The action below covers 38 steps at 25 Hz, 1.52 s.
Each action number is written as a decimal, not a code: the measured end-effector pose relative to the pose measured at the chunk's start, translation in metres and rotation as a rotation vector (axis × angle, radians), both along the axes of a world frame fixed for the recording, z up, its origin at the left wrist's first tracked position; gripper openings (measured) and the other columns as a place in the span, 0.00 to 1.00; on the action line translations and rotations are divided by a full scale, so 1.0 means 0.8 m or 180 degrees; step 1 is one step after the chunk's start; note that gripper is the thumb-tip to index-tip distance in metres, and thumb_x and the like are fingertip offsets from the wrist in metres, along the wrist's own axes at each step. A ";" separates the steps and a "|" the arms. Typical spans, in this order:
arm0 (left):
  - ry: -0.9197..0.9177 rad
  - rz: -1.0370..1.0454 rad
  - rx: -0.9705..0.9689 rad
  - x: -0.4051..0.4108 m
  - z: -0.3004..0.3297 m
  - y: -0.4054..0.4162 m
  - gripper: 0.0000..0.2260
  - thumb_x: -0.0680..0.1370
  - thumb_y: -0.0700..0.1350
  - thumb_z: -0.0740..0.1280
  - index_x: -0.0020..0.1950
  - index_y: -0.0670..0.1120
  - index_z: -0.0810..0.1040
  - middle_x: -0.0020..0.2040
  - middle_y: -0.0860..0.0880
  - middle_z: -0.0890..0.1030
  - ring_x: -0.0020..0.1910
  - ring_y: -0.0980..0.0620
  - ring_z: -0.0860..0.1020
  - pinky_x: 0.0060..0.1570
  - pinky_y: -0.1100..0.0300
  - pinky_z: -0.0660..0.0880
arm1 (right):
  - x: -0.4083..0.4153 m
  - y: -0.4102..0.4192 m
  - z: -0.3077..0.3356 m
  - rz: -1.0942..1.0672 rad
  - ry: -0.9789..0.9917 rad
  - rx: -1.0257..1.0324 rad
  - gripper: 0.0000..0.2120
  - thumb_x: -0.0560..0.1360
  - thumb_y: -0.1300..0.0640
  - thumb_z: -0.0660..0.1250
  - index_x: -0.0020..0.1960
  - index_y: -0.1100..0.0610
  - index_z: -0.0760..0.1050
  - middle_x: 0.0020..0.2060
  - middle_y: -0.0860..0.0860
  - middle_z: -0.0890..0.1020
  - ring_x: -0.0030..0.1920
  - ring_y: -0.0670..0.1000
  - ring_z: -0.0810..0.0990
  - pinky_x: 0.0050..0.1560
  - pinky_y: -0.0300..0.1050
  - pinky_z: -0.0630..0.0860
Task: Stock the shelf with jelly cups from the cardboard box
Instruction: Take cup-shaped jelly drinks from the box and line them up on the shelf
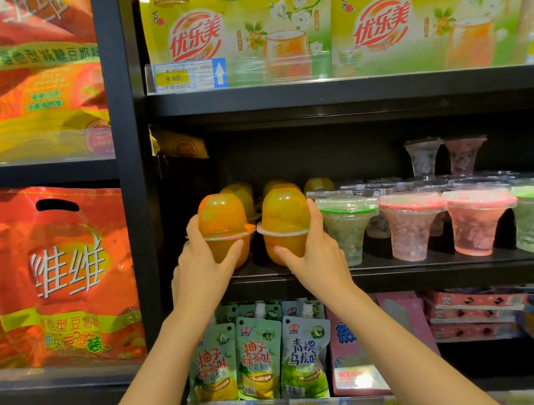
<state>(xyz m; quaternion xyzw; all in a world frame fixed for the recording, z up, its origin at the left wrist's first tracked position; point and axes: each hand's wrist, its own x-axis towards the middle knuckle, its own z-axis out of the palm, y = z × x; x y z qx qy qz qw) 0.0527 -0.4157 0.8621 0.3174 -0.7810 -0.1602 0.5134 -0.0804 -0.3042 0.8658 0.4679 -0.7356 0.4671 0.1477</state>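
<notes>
Two stacks of orange jelly cups stand at the front left of the black middle shelf (405, 272). My left hand (201, 266) grips the left stack (223, 222), a domed cup upside down on another. My right hand (313, 250) grips the right stack (285, 217) the same way. The two stacks sit side by side, nearly touching. More orange jelly cups (316, 184) stand behind them, deeper on the shelf. The cardboard box is out of view.
Clear flared cups of green and pink jelly (409, 227) fill the shelf right of my hands. Yellow-green drink packs (235, 35) sit on the shelf above, jelly pouches (256, 358) below. A black upright (133, 186) separates orange bags (62, 272) on the left.
</notes>
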 end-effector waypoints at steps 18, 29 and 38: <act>-0.1314 0.0618 -0.1585 -0.012 0.027 0.160 0.14 0.75 0.49 0.66 0.56 0.42 0.75 0.48 0.42 0.77 0.45 0.43 0.76 0.37 0.54 0.71 | -0.036 0.187 0.026 -0.0769 0.1249 0.0616 0.18 0.77 0.49 0.61 0.64 0.53 0.67 0.57 0.53 0.74 0.59 0.55 0.72 0.46 0.46 0.69; -0.1573 0.0242 -0.1777 -0.060 0.026 0.293 0.16 0.78 0.53 0.60 0.62 0.47 0.71 0.53 0.47 0.75 0.50 0.46 0.75 0.43 0.56 0.68 | -0.079 0.349 0.026 -0.1228 0.1242 0.0982 0.17 0.76 0.49 0.62 0.62 0.54 0.69 0.55 0.53 0.75 0.58 0.56 0.72 0.47 0.48 0.72; -0.1648 -0.0136 -0.1720 -0.072 0.005 0.334 0.16 0.78 0.54 0.58 0.62 0.48 0.70 0.53 0.49 0.74 0.50 0.48 0.74 0.44 0.58 0.67 | -0.077 0.415 0.002 -0.1433 0.1114 0.1182 0.18 0.77 0.48 0.61 0.64 0.52 0.68 0.55 0.51 0.76 0.55 0.52 0.74 0.44 0.44 0.71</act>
